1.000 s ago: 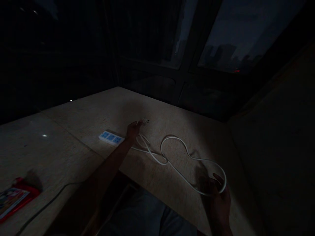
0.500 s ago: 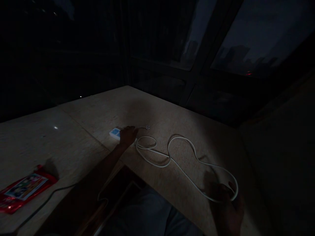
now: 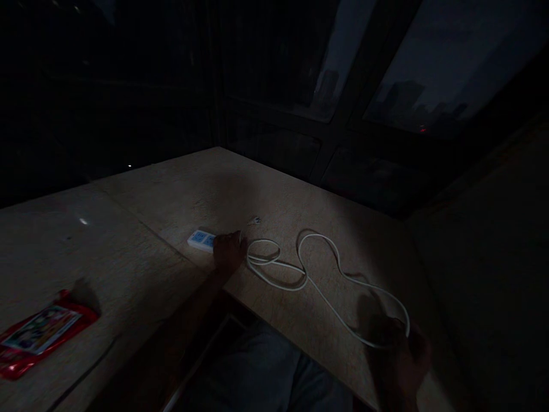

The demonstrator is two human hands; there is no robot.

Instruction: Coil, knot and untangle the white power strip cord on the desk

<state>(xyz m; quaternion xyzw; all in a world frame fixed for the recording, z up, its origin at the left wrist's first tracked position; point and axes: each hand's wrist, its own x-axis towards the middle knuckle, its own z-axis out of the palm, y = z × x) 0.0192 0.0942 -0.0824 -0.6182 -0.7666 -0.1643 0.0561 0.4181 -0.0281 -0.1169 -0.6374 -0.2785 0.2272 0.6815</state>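
A white power strip (image 3: pixel 201 241) with blue socket panels lies on the stone-like surface. My left hand (image 3: pixel 229 250) is closed over its right end, hiding that part. From there a white cord (image 3: pixel 319 294) runs right in loops across the surface. At the lower right, my right hand (image 3: pixel 405 352) is closed on the far bend of this cord; its fingers are dark and partly hidden. Just beyond my left hand lies a small plug (image 3: pixel 255 220), its prongs faintly visible.
A red glossy packet (image 3: pixel 47 332) with a picture label lies at the left. Near it runs a dark cable (image 3: pixel 86 375). Dark windows (image 3: pixel 274 68) border the surface at the back. My legs (image 3: pixel 261 372) are below the front edge. The room is very dim.
My left hand has shifted to the right end of the power strip, and the strip lies more level in view. The plug has turned slightly. My right hand stays on the cord.
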